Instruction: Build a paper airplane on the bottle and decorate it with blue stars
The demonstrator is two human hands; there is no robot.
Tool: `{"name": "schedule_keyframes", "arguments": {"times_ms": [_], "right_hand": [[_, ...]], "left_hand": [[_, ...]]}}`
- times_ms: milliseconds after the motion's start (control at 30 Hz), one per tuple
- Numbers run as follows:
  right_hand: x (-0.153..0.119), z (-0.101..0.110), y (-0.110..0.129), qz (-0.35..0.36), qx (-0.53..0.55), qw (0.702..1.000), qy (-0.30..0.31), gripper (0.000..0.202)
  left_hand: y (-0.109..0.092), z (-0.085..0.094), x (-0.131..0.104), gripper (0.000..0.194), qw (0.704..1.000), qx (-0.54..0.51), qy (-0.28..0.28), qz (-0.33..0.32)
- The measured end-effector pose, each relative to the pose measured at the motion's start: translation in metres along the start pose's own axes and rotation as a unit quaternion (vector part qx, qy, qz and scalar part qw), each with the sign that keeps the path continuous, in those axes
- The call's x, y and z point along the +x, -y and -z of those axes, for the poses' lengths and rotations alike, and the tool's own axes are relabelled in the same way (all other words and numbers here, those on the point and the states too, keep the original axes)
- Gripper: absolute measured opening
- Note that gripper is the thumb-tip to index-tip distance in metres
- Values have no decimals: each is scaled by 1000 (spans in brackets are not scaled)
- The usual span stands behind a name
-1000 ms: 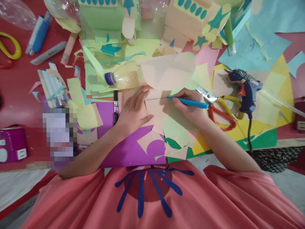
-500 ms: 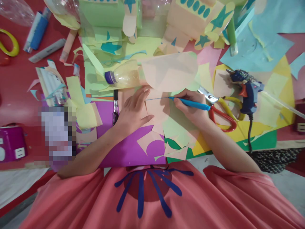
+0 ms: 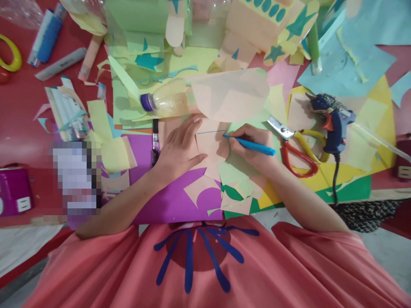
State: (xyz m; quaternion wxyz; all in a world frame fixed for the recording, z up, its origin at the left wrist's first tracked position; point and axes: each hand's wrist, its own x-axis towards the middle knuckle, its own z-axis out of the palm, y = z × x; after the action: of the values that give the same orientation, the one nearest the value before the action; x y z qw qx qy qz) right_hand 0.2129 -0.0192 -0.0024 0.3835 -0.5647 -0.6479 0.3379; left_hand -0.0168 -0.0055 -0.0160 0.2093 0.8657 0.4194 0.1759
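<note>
My left hand (image 3: 181,147) lies with its fingers spread on a peach paper (image 3: 210,149), holding nothing. A thin blue line runs across that paper. My right hand (image 3: 253,143) is closed round a blue pen (image 3: 257,146), whose tip touches the paper just below the line's right end. Beyond my hands a bottle (image 3: 170,100) with a purple cap lies on its side, its body wrapped in pale peach paper (image 3: 231,94). A black pen (image 3: 155,141) rests left of my left hand, partly beside my wrist.
Scissors (image 3: 298,147) with red and yellow handles and a blue glue gun (image 3: 334,124) lie to the right. Paper scraps (image 3: 237,201) cover the purple sheet's (image 3: 173,201) right side. Markers (image 3: 61,64) and a pixelated object (image 3: 75,177) are on the left.
My right hand and the blue pen have shifted slightly left and down, with the pen tip now below the line. My left hand has stayed in place.
</note>
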Motion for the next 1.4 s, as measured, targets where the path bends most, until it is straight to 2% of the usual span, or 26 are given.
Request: {"name": "schedule_keyframes", "arguments": {"times_ms": [267,433,567,800,1067,1400], "right_hand": [[-5,-5,10,42,2,998,47,12],[-11,-6,10,56,12,995,86,11],[-15,-6,9,94,0,989,115,12],[-15,-12,16,151,-7,981,123,16],[-18,-10,28,120,-13,973,198,19],[-19,-13,22,160,0,965,208,18]], "left_hand": [[1,-1,0,90,1000,2,9,2],[4,-2,-1,84,1000,-4,16,9],[6,-4,-1,78,1000,-15,7,11],[6,-5,-1,76,1000,-4,8,15],[8,-4,-3,76,1000,-4,-7,-5],[6,-4,0,73,1000,-13,-2,-1]]}}
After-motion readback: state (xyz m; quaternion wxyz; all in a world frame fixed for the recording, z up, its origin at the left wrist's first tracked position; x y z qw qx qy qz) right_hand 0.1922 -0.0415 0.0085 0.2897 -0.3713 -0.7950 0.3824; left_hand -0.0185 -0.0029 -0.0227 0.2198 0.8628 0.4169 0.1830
